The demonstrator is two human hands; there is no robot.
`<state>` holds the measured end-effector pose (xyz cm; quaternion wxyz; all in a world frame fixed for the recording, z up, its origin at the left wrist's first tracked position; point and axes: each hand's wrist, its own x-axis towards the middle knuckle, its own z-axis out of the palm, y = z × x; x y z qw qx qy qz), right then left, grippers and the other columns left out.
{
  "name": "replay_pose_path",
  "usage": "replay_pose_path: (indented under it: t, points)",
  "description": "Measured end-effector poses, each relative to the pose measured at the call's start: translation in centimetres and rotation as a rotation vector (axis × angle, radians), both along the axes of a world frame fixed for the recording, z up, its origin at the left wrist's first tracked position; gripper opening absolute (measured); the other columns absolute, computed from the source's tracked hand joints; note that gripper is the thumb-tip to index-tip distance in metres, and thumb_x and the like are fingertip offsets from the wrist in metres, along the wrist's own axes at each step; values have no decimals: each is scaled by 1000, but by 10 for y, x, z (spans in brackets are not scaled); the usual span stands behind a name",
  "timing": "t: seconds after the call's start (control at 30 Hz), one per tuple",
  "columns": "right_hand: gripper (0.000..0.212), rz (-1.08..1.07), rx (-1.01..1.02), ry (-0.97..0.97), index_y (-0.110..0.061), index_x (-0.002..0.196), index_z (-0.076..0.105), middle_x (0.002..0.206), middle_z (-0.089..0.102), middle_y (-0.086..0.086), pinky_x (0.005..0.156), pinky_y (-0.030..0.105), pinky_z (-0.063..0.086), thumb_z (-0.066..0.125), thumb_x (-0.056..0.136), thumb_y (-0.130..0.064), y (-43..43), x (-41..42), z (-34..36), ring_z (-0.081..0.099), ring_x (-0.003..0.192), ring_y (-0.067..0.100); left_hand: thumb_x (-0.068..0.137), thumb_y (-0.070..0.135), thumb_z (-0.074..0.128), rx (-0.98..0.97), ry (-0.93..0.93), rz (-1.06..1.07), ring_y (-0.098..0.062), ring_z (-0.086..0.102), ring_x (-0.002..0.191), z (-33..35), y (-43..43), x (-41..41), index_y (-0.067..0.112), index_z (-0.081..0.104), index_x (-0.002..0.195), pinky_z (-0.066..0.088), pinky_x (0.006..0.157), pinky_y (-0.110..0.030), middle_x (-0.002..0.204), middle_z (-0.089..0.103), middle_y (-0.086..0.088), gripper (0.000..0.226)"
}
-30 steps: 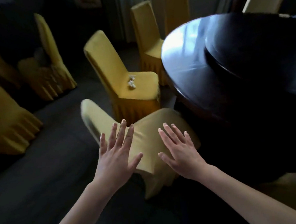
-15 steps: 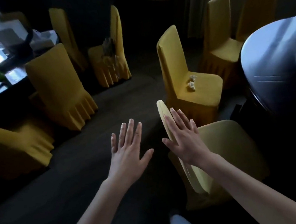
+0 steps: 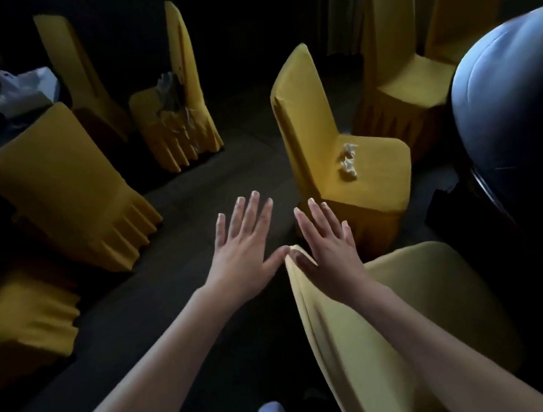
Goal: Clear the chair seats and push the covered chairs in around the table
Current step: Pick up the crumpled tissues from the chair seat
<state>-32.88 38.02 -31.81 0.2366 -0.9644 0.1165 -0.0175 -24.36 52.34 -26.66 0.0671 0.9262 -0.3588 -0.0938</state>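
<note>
Reaching forward flat with fingers spread, the left hand and right hand hold nothing — both thumbs sit at the top corner of the near chair, which stands beside the dark tabletop at right. Beyond it, a far chair — apart from the tabletop — carries a crumpled tissue on its seat.

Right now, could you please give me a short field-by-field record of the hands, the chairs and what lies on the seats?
nearest chair: yellow-covered, seat toward the round table
left hand: open, fingers spread, thumb by its backrest top
right hand: open, over the same backrest top
next chair: crumpled tissue on seat
far chair: greyish clutter on seat, unclear what
</note>
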Motion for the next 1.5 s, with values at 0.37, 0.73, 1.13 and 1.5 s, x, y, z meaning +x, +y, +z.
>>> replay_pose_path:
  t: [0.37,0.73,1.13,1.5]
  points:
    - [71,-262,-57,49,-31,151,-1,161,-11,-1,116,51,-2,26,93,-61,-45,61,-7,-17,146,19,93,57,34,-59,72,-225,-14,-26,142,-26,-72,93,29,-8,150,-13,117,-46,157,-21,5,77]
    - [68,-483,-86,69,-30,151,0,160,-13,-2,115,51,-5,31,97,-56,-62,194,-6,-16,146,19,92,61,31,-21,6,-419,-16,-35,137,-31,-76,262,34,-25,140,-18,115,-45,153,-31,5,79]
    - [81,-762,-43,118,-32,151,-5,159,-18,-4,114,49,-9,5,81,-72,-132,239,-27,-19,145,16,91,64,29,-8,76,-670,-16,-33,137,-47,-187,337,28,-22,146,-18,115,-45,153,-31,4,83]
    - [66,-975,154,201,-30,152,4,161,-7,-3,117,48,6,38,98,-47,-300,303,-98,-8,147,18,95,51,39,100,446,-541,-20,-8,147,-122,-433,384,21,0,152,-1,116,-51,160,-6,-1,75]
